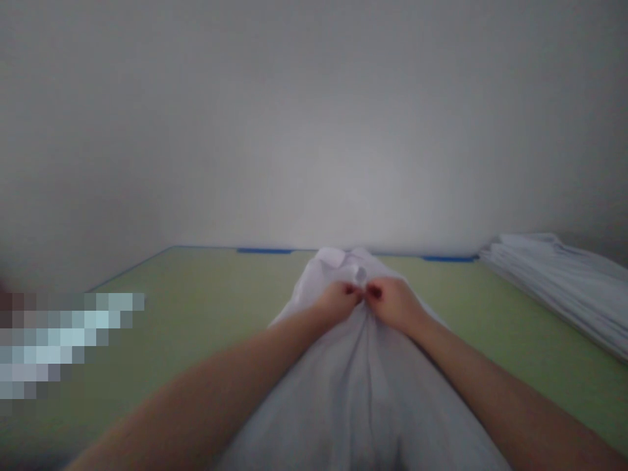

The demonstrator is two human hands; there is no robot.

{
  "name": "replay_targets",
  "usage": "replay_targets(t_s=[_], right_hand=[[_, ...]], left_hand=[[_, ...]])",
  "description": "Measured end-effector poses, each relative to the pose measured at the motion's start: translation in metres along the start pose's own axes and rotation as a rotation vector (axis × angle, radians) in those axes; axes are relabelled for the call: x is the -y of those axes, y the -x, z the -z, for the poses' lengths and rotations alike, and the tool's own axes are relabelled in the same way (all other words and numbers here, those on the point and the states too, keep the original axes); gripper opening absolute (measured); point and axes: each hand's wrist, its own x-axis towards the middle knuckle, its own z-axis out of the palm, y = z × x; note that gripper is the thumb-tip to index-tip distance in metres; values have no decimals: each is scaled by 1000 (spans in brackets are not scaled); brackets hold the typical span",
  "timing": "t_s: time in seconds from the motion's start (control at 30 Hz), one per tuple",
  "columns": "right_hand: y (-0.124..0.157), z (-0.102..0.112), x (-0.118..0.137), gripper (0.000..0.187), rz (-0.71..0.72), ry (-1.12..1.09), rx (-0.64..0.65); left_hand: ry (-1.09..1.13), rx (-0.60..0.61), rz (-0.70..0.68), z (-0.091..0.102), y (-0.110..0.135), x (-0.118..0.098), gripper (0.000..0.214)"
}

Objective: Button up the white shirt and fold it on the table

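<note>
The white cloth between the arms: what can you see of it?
The white cloth looks like thin, soft fabric, perhaps a shirt, with collar-like flaps at its far end. It spreads over the green table, widening towards the viewer, creases running down its middle. The left hand and right hand seem to pinch it near that end, close together. Blur hides finer detail.

A green tabletop (206,294) with a thin blue border (132,266) carries everything, two thicker blue strips (263,251) marking its far edge. Down the middle, from the near side to the far edge, lies a creased white garment (392,379). A stack of folded white cloth (564,275) lies along the right. A pale shape (73,335) at left is pixelated beyond recognition.
</note>
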Motion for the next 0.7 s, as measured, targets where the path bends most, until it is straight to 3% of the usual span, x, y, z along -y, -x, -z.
replay_targets(t_s=[0.23,0.37,0.5,0.7], right_hand=[[1,3,2,20,30,48,-15],[2,8,0,15,43,-61,47],[1,12,-6,21,60,-186,118],[1,10,-9,15,37,-140,59]], left_hand=[[27,-23,-4,-1,1,-1,29],[35,-49,-3,-1,0,0,31],[53,-36,12,1,1,-1,32],[111,-5,-18,4,4,-6,27]])
